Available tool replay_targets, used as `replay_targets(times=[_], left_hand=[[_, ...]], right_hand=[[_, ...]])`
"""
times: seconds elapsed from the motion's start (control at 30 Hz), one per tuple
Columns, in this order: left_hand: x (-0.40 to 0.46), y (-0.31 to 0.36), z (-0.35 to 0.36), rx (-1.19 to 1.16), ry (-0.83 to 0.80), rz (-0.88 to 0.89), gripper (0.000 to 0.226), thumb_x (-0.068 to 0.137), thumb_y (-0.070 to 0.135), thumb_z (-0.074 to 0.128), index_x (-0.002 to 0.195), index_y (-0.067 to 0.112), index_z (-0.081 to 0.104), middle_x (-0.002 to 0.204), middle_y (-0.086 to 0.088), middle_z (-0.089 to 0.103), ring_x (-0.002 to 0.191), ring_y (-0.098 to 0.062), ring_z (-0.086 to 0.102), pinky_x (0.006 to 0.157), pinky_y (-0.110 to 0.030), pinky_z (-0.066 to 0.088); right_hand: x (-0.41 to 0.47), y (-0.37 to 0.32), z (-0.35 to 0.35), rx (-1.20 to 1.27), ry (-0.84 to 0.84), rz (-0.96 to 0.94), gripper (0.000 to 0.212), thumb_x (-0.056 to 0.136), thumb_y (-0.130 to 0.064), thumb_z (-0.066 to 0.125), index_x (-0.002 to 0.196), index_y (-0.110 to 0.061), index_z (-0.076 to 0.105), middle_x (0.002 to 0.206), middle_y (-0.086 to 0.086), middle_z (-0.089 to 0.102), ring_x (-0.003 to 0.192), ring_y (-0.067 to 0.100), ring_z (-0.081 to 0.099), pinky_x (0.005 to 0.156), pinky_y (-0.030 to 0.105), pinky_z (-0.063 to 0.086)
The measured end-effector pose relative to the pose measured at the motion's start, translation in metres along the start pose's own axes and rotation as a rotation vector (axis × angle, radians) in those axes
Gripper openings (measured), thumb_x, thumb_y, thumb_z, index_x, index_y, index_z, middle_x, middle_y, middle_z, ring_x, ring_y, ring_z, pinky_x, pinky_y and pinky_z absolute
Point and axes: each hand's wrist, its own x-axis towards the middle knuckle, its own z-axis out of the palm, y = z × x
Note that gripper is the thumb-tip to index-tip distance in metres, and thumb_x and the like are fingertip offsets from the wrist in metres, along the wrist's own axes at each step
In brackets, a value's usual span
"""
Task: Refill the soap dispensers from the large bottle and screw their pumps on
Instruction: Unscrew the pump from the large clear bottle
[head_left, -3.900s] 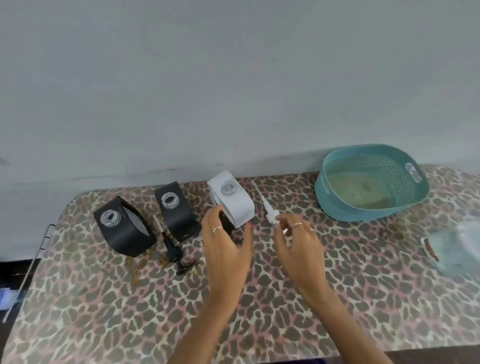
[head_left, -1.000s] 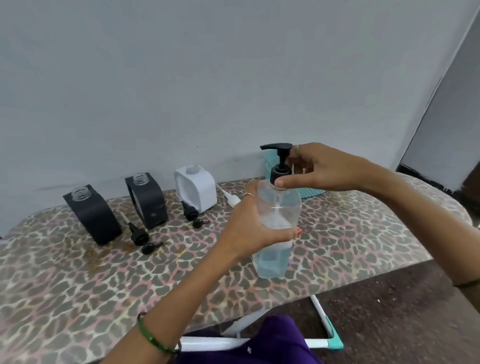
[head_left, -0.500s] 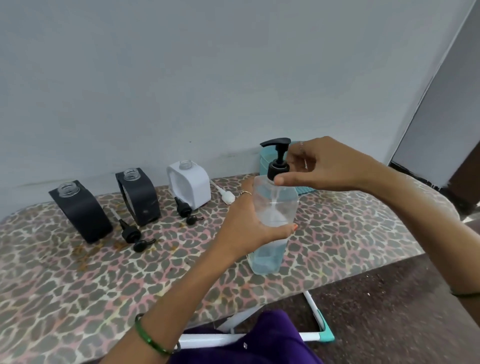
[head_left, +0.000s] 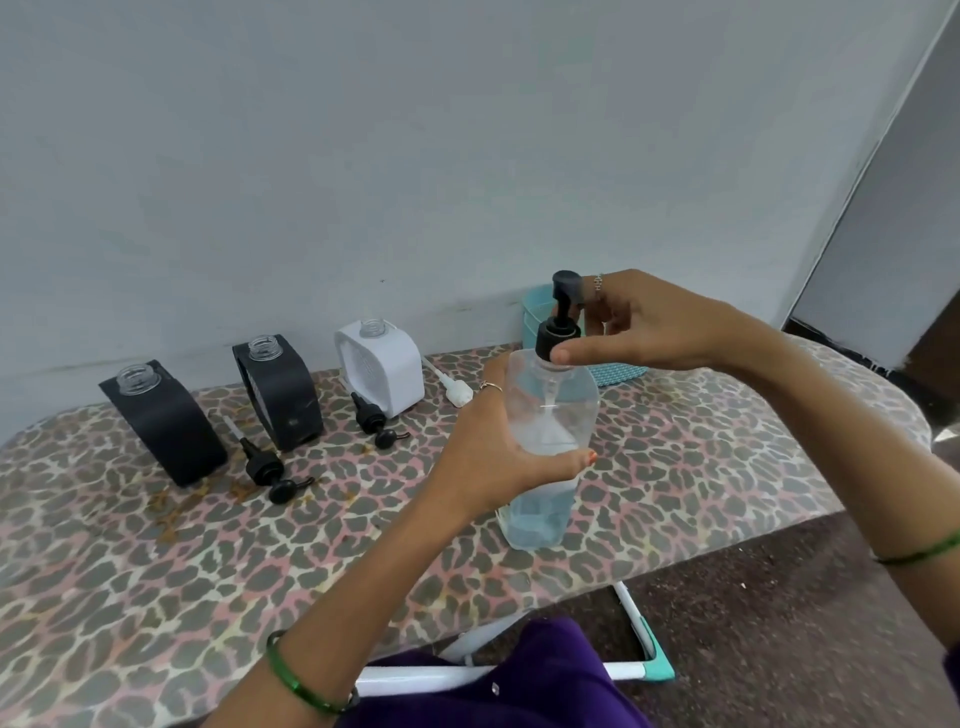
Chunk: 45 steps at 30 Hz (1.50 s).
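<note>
Soap bottle (head_left: 545, 441) at centre frame stands upright on the leopard-print table (head_left: 156, 571), long axis vertical, black pump (head_left: 560, 317) on top with its spout now turned away toward the wall, where half a second ago it pointed left. Left hand (head_left: 498, 452) wraps the clear body; right hand (head_left: 639, 322) pinches the pump collar. Three open dispensers, two black (head_left: 166, 426) (head_left: 280, 395) and one white (head_left: 382, 366), stand at centre left, loose pumps (head_left: 267, 467) beside them.
</note>
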Motion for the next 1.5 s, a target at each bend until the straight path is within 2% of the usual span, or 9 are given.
replay_targets(times=[0.13,0.23,0.37,0.47,0.6,0.8,1.27,1.37,1.5], left_hand=[[0.002,-0.002,-0.001,-0.009,0.009,-0.012,0.082,0.058,0.052,0.084,0.126,0.031,0.042,0.111,0.016,0.061,0.097,0.002,0.059,0.075,-0.015,0.047],[0.0,-0.003,-0.002,-0.019,0.006,-0.017,0.082,0.059,0.05,0.085,0.125,0.031,0.041,0.112,0.015,0.06,0.1,0.001,0.058,0.078,-0.017,0.048],[-0.003,-0.004,0.0,0.019,-0.008,-0.022,0.077,0.058,0.055,0.082,0.12,0.028,0.048,0.102,0.017,0.061,0.091,0.002,0.059,0.066,-0.007,0.042],[-0.003,-0.001,0.003,0.051,-0.003,-0.02,0.071,0.058,0.055,0.082,0.114,0.025,0.05,0.094,0.016,0.061,0.084,0.001,0.059,0.06,-0.005,0.038],[-0.003,0.004,0.002,0.026,0.012,-0.002,0.079,0.06,0.047,0.086,0.121,0.033,0.037,0.106,0.016,0.06,0.094,0.002,0.058,0.068,-0.008,0.042],[-0.004,0.002,0.0,0.018,-0.002,0.007,0.082,0.06,0.049,0.085,0.125,0.033,0.039,0.111,0.017,0.059,0.097,0.005,0.057,0.072,-0.006,0.043],[-0.006,0.0,0.001,0.018,0.01,0.027,0.084,0.06,0.052,0.084,0.127,0.034,0.038,0.111,0.018,0.059,0.099,0.001,0.057,0.078,-0.017,0.047],[-0.006,0.0,0.001,0.027,0.02,0.022,0.082,0.06,0.052,0.084,0.125,0.034,0.037,0.11,0.018,0.059,0.098,0.002,0.057,0.077,-0.015,0.047],[-0.005,-0.003,0.002,0.016,0.013,0.008,0.081,0.058,0.056,0.083,0.124,0.031,0.042,0.106,0.016,0.062,0.096,0.001,0.06,0.077,-0.02,0.05]], right_hand=[[-0.003,0.006,-0.003,0.025,0.03,0.035,0.03,0.077,-0.051,0.06,0.091,-0.024,0.065,0.072,-0.033,0.06,0.063,-0.003,0.054,0.06,0.014,0.034],[-0.005,0.013,0.0,-0.002,0.103,0.032,0.034,0.077,-0.054,0.058,0.092,-0.026,0.07,0.086,-0.017,0.068,0.066,0.003,0.054,0.063,0.024,0.037],[-0.015,0.007,0.003,-0.037,0.134,0.06,0.033,0.072,-0.072,0.056,0.066,-0.039,0.056,0.066,-0.014,0.06,0.055,0.004,0.045,0.057,0.019,0.035],[-0.014,-0.002,0.01,-0.092,0.184,0.056,0.055,0.067,-0.075,0.051,0.064,-0.021,0.048,0.052,-0.01,0.042,0.048,0.006,0.036,0.05,0.019,0.027],[-0.002,-0.01,0.017,-0.267,0.244,0.062,0.084,0.066,-0.084,0.043,0.079,-0.002,0.056,0.056,0.009,0.049,0.048,0.011,0.036,0.052,0.029,0.029],[-0.005,-0.016,0.007,-0.047,0.112,0.006,0.05,0.081,-0.047,0.068,0.077,-0.001,0.048,0.057,-0.003,0.038,0.05,0.008,0.031,0.052,0.022,0.025],[-0.009,-0.006,-0.003,0.137,-0.006,0.127,0.056,0.066,-0.063,0.069,0.104,-0.022,0.069,0.097,-0.009,0.069,0.074,0.006,0.058,0.072,0.032,0.043],[-0.007,-0.01,0.007,0.036,0.077,0.173,0.069,0.059,-0.075,0.065,0.097,-0.017,0.063,0.086,-0.005,0.065,0.063,0.001,0.05,0.065,0.02,0.041],[-0.009,-0.018,0.019,-0.004,0.242,0.152,0.048,0.067,-0.057,0.074,0.069,-0.016,0.048,0.059,-0.007,0.046,0.048,0.001,0.039,0.049,0.012,0.032]])
